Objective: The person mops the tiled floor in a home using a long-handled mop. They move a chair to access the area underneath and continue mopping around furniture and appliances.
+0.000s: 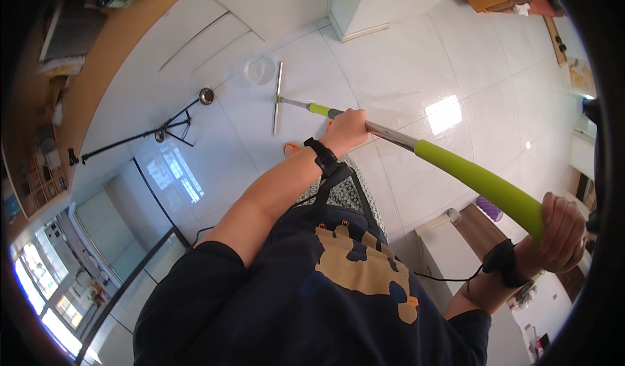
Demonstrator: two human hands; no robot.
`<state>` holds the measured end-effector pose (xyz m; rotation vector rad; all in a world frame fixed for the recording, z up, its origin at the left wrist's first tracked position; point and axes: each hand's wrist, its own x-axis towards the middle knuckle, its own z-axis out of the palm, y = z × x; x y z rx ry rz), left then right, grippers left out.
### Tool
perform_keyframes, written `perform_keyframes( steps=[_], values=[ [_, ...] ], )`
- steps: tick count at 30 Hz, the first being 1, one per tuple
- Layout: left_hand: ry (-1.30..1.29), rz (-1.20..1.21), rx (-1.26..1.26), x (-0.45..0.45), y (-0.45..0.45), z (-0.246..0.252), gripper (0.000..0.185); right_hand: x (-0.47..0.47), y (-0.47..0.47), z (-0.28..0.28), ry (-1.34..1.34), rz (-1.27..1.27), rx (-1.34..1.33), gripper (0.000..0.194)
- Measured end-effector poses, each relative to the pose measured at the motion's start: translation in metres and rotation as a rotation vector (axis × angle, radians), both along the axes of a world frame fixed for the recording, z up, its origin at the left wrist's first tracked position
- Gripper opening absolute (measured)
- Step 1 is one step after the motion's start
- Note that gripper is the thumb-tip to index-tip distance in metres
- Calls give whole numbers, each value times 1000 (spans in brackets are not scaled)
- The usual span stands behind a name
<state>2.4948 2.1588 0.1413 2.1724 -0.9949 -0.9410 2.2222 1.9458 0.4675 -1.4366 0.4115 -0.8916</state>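
Observation:
A long-handled floor squeegee [278,112] or flat mop, with a narrow silvery head, rests on the glossy white tiles. My left hand [347,129] is wrapped around its metal pole, just above the lower green-and-grey collar. Higher up, my right hand [564,234] grips the end of the thick green foam sleeve [473,180]. The pole slants from the right side of my view down to the head ahead of me. Close to the head's far end stands a clear plastic bowl [259,70]; I cannot tell what it holds.
A black tripod-like stand [161,129] with round metal parts is at the left. White cabinet fronts [210,34] and a white pillar [361,10] border the tiled floor [400,73]. A low white cabinet [449,249] is at my right. Orange footwear [291,148] shows below my left forearm.

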Motion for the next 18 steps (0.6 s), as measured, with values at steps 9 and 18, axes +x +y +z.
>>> perform_keyframes(
  steps=[9,18],
  values=[
    [-73,-126,-33,36,-104,-4,11,10,-26,15,-100,149,92,25],
    [-194,-588,234,-23,-138,-7,12,-18,44,14,-186,-110,203,27]
  ],
)
